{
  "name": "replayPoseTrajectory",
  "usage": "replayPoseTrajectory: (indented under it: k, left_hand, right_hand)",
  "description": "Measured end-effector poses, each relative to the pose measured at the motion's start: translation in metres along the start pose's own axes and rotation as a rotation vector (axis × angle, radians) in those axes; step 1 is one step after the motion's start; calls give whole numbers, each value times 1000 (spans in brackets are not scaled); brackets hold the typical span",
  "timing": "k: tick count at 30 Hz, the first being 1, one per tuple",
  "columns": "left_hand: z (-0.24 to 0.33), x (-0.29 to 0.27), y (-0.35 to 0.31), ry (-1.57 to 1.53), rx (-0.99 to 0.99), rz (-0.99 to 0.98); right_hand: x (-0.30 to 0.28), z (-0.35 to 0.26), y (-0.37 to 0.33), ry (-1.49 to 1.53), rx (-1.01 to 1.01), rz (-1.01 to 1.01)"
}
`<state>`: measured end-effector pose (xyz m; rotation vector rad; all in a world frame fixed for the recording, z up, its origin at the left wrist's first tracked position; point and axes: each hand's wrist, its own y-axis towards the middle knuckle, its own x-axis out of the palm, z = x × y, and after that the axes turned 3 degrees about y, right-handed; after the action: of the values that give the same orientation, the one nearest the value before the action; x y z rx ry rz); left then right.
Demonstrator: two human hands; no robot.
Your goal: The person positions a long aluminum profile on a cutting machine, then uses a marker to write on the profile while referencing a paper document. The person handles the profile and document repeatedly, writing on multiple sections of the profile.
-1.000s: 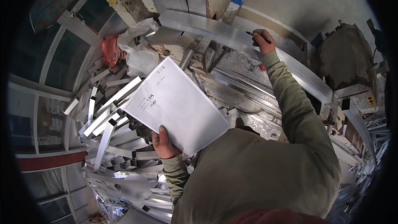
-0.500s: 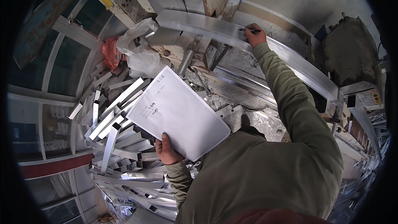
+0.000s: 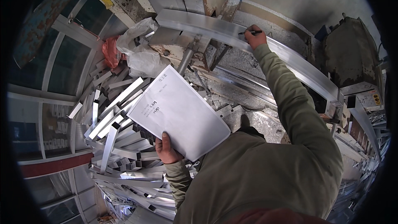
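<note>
A sheet of white paper (image 3: 186, 120) with some writing near its upper left side is gripped along the lower left edge by my left hand (image 3: 168, 149), thumb on top, the other fingers largely hidden beneath. Out at the far right, my right hand (image 3: 255, 38) is closed round a black marker pen (image 3: 253, 32). The pen's tip points left, at the surface of a long silver metal profile (image 3: 203, 24), which lies across the machine bed. My right hand rests on or just over this profile; contact cannot be told exactly.
A heap of cut metal tubes (image 3: 110, 145) lies at the left. White plastic bags (image 3: 143, 56) and a red bag (image 3: 111, 52) sit behind it. A rusty machine housing (image 3: 350, 54) stands at the right. A metal cylinder (image 3: 187, 60) juts out below the profile. Glazed frames (image 3: 68, 66) line the left side.
My right hand and the pen have tilted slightly, staying at nearly the same spot on the profile. The paper and my left hand have hardly moved.
</note>
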<state>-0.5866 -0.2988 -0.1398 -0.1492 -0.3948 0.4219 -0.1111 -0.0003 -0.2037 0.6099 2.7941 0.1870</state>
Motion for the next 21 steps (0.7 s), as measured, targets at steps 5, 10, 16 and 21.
replayPoseTrajectory:
  k: [5,10,16,21]
  left_hand:
    - [-1,-2,2,28,8,-8]
    - [-2,1,4,27,-6,-18]
    - [-11,1,9,6,27,-28]
    - [-9,9,13,14,83,-27]
  right_hand:
    - [0,-13,-4,111,113,47]
    - [-6,-17,-6,183,134,39]
    - [-17,-27,-16,650,231,-86]
    - [-25,-63,-52,1029,282,-206]
